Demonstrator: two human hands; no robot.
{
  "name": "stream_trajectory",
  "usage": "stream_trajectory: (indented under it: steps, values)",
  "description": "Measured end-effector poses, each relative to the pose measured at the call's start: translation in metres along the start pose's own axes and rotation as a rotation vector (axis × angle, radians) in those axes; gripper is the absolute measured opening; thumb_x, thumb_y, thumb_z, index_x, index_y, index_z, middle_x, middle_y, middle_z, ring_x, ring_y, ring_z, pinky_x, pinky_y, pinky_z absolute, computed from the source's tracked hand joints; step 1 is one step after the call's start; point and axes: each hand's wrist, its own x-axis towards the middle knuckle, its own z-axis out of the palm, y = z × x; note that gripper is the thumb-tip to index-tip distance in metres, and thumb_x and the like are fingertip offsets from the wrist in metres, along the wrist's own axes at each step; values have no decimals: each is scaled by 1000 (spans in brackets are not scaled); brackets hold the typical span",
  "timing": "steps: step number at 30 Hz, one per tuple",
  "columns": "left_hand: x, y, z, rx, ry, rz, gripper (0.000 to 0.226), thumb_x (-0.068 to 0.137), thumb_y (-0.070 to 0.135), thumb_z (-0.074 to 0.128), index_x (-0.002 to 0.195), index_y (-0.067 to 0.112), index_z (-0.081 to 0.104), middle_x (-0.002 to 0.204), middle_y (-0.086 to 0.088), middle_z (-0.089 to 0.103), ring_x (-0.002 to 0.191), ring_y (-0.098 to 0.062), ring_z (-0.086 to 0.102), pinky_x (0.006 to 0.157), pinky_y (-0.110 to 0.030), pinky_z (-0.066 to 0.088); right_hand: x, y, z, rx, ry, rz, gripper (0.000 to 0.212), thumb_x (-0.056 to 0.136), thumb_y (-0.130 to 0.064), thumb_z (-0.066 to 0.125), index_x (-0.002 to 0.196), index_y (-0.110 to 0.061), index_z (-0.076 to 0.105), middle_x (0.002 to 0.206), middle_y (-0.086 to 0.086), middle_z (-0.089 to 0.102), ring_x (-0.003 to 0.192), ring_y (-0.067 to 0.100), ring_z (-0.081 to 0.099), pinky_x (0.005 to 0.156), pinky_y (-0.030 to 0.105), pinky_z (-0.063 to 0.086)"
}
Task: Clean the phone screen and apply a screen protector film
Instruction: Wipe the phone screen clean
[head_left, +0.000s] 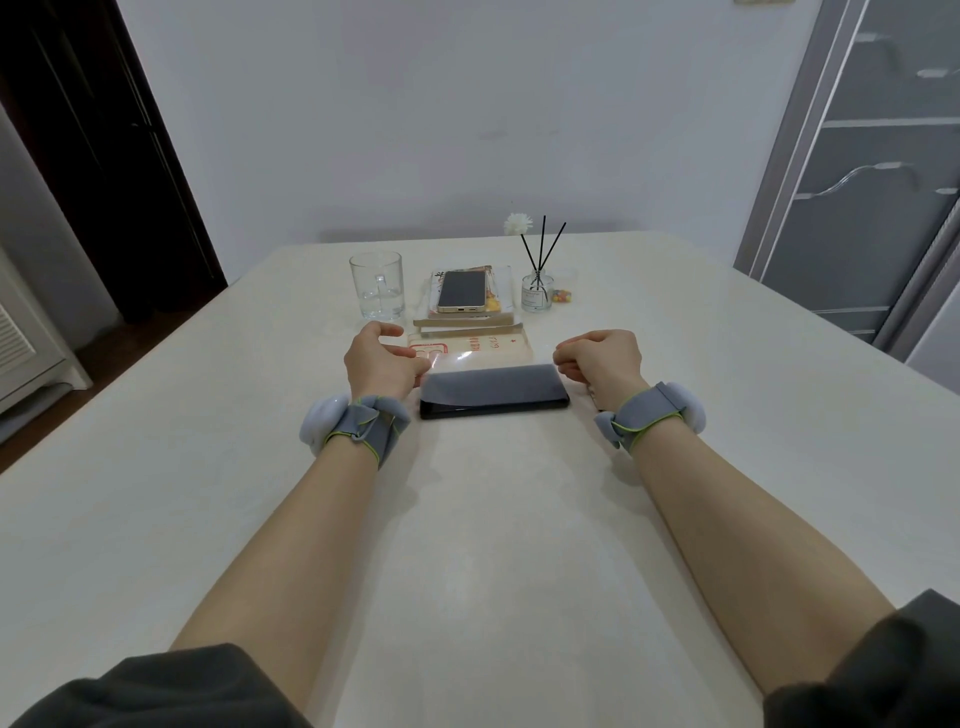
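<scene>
Head view (the only view).

Table (519, 519): pale top. A black phone (493, 402) lies flat on it, long side across, screen up, between the two hands.

Film (470, 366): a clear sheet held over the phone. Its near part lies low over the glass and its far edge is lifted, catching a glare. I cannot tell whether any of it touches the screen.

Left hand (382, 364): fingers curled, thumb and forefinger closed on the left end of the film, just beside the phone's left end.

Right hand (602, 361): fingers curled tight, pinching the film's right end at the phone's right end (the film edge itself is hard to trace here).

Both wrists carry a grey strap (371, 426) with a white pod, and dark sleeves (171, 691) are pushed up past the elbows.

Beyond the phone, toward the wall:
- A printed packet (488, 344) lies just behind the film.
- A stack of books (467, 325) has a second, gold-edged phone (461, 290) on top.
- A glass mug (377, 286) stands left of the stack.
- A diffuser bottle (536, 293) with dark sticks and a white flower (518, 224) stands right of it.
- Small coloured sweets (562, 296) lie beside the bottle.
</scene>
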Motion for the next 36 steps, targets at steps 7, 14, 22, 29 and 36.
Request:
stream_trajectory:
  steps: [7, 14, 22, 29, 36]
  values:
    - [-1, 1, -1, -1, 0, 0, 47, 67, -3, 79, 108, 10, 58, 83, -9, 66, 72, -27, 65, 76, -43, 60, 0, 0, 0, -13, -5, 38, 12, 62, 5, 69, 56, -5, 67, 56, 14, 62, 42, 19, 55, 47, 20, 47]
    - [-3, -2, 1, 19, 0, 5, 46, 70, -5, 76, 110, 10, 58, 85, -10, 67, 71, -24, 65, 76, -42, 60, 0, 1, 0, -41, -13, 38, 13, 63, 6, 68, 56, -5, 67, 56, 13, 62, 44, 19, 56, 46, 19, 48]
    - [-1, -4, 2, 24, 4, 5, 43, 68, -8, 73, 102, 13, 59, 75, -5, 64, 68, -28, 65, 75, -41, 60, -1, 1, -1, -48, -21, 24, 8, 70, 7, 69, 72, 0, 71, 56, 9, 60, 42, 13, 54, 38, 12, 44]
    - [2, -8, 2, 37, 3, 6, 44, 65, -7, 75, 100, 14, 59, 85, -11, 69, 84, -33, 70, 79, -44, 59, -4, 0, -1, -92, -33, -2, 10, 72, 7, 68, 77, -1, 71, 57, 7, 59, 44, 13, 54, 36, 9, 42]
    - [3, -10, 3, 69, 0, 18, 40, 62, -4, 75, 92, 17, 61, 82, -8, 70, 85, -30, 71, 81, -43, 58, -1, 3, -1, -119, -32, -21, 9, 72, 4, 72, 77, -4, 72, 60, 5, 61, 50, 13, 56, 50, 16, 50]
